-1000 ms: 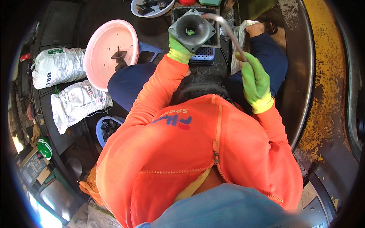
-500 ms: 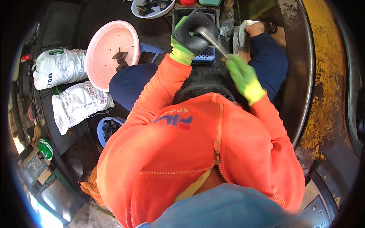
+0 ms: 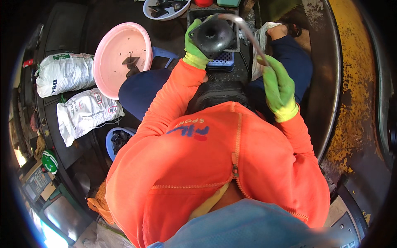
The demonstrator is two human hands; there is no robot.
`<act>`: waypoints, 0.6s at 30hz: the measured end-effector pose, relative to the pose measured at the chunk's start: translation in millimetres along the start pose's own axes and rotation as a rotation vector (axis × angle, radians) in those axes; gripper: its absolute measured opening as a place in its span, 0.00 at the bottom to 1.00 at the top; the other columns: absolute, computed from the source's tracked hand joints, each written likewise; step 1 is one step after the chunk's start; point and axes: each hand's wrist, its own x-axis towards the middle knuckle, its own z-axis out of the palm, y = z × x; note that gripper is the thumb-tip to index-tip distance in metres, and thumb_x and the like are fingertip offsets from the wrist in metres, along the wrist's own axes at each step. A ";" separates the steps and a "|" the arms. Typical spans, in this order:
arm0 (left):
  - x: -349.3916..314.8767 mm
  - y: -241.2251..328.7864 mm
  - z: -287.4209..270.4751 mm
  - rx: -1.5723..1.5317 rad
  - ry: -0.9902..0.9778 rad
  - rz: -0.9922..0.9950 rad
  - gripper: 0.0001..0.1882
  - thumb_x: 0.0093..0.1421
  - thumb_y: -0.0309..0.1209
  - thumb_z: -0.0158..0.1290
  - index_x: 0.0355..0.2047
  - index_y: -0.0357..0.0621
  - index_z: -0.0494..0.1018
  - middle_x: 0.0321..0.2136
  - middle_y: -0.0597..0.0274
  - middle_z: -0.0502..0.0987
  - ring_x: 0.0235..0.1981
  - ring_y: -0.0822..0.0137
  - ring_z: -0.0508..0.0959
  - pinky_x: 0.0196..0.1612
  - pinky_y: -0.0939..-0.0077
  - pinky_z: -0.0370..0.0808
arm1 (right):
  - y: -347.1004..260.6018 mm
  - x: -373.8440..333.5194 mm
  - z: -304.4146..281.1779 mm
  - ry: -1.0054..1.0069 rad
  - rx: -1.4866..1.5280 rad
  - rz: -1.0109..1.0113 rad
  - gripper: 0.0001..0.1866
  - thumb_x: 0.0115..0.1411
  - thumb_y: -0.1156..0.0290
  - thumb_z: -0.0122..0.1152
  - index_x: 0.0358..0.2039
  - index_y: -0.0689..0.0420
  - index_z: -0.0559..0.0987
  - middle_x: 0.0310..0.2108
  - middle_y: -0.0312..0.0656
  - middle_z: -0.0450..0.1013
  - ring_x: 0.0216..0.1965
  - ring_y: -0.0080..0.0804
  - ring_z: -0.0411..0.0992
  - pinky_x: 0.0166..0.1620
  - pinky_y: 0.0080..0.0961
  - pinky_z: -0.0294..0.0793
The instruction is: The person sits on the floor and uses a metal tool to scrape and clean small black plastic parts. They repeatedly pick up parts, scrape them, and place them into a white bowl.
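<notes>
The left grip is closed on the left edge of a black flanged part: the gloved left hand (image 3: pixel 192 48) curls its fingers around that side, and the part (image 3: pixel 213 37) is held up, tilted, with its rounded hollow middle in view. The right grip is wrapped around the lower end of a curved rod (image 3: pixel 249 34); the gloved right hand (image 3: pixel 279 84) is well apart from the left, and the blurred rod bends up and over toward the part's top corner, where I cannot tell whether it touches. Behind and below the part show a black tray (image 3: pixel 237 43) and a blue perforated basket (image 3: pixel 223 62). To the left stands a pink basin (image 3: pixel 103 53) with a dark flanged piece (image 3: pixel 131 61) inside, beside a blue stool (image 3: pixel 165 53). Farther left lie two white sacks (image 3: pixel 66 78); a pale bowl (image 3: pixel 171 15) beyond holds black pieces.
</notes>
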 end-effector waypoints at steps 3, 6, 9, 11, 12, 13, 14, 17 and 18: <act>6.7 0.4 1.0 0.390 -0.026 0.259 0.13 0.46 0.29 0.66 0.32 0.42 0.77 0.31 0.62 0.79 0.32 0.67 0.79 0.35 0.73 0.76 | 2.5 5.1 11.1 0.150 0.043 -0.407 0.14 0.64 0.75 0.53 0.50 0.65 0.74 0.34 0.49 0.77 0.30 0.41 0.76 0.34 0.29 0.73; 10.9 1.7 4.5 0.134 -0.160 0.148 0.15 0.43 0.27 0.65 0.33 0.43 0.78 0.32 0.62 0.80 0.33 0.67 0.80 0.38 0.73 0.78 | 9.5 7.5 10.7 -0.358 -0.173 0.342 0.14 0.66 0.71 0.51 0.50 0.62 0.73 0.35 0.50 0.77 0.33 0.44 0.76 0.38 0.33 0.73; 6.7 7.0 4.4 0.214 -0.040 0.185 0.18 0.44 0.27 0.66 0.37 0.41 0.78 0.32 0.61 0.80 0.32 0.67 0.80 0.38 0.74 0.78 | 10.8 2.9 0.7 -0.190 -0.037 0.257 0.14 0.67 0.72 0.49 0.50 0.63 0.73 0.36 0.49 0.77 0.35 0.37 0.77 0.39 0.29 0.73; 4.3 12.0 1.9 0.291 0.002 0.213 0.20 0.44 0.27 0.67 0.39 0.40 0.78 0.32 0.61 0.80 0.33 0.67 0.80 0.38 0.74 0.78 | 8.2 -3.2 -1.1 -0.030 0.086 0.052 0.14 0.67 0.73 0.49 0.50 0.65 0.73 0.39 0.48 0.77 0.37 0.33 0.76 0.41 0.26 0.73; 4.0 14.3 1.7 0.333 0.002 0.238 0.20 0.44 0.27 0.67 0.39 0.40 0.77 0.33 0.61 0.80 0.33 0.66 0.80 0.38 0.74 0.78 | 7.8 -3.6 0.0 0.033 0.170 0.000 0.14 0.66 0.75 0.49 0.50 0.67 0.73 0.41 0.47 0.77 0.38 0.31 0.76 0.42 0.24 0.74; 3.6 16.7 1.2 0.364 0.040 0.262 0.21 0.44 0.27 0.68 0.40 0.39 0.77 0.34 0.61 0.80 0.34 0.66 0.80 0.39 0.74 0.78 | 7.1 -5.4 2.4 0.019 0.111 -0.098 0.14 0.66 0.75 0.50 0.50 0.66 0.73 0.39 0.48 0.77 0.37 0.31 0.77 0.41 0.24 0.74; 3.1 18.1 5.4 0.355 0.030 0.200 0.20 0.46 0.28 0.67 0.41 0.39 0.77 0.35 0.60 0.80 0.35 0.66 0.80 0.39 0.74 0.78 | 8.4 -2.3 5.2 -0.028 0.030 -0.122 0.14 0.66 0.75 0.50 0.50 0.65 0.73 0.38 0.48 0.77 0.36 0.31 0.77 0.39 0.25 0.74; 2.7 23.5 15.4 0.089 -0.060 0.170 0.18 0.48 0.29 0.65 0.41 0.39 0.77 0.35 0.60 0.80 0.36 0.67 0.80 0.39 0.74 0.78 | 10.5 5.1 11.4 -0.324 -0.200 0.348 0.13 0.67 0.72 0.50 0.49 0.62 0.74 0.34 0.48 0.77 0.32 0.29 0.76 0.35 0.23 0.72; 4.8 26.4 10.5 0.234 -0.090 0.243 0.18 0.49 0.30 0.64 0.41 0.39 0.77 0.35 0.59 0.80 0.35 0.66 0.80 0.39 0.73 0.78 | 8.8 4.1 8.9 -0.264 -0.141 0.266 0.13 0.67 0.72 0.50 0.49 0.62 0.74 0.34 0.49 0.77 0.32 0.29 0.76 0.35 0.23 0.72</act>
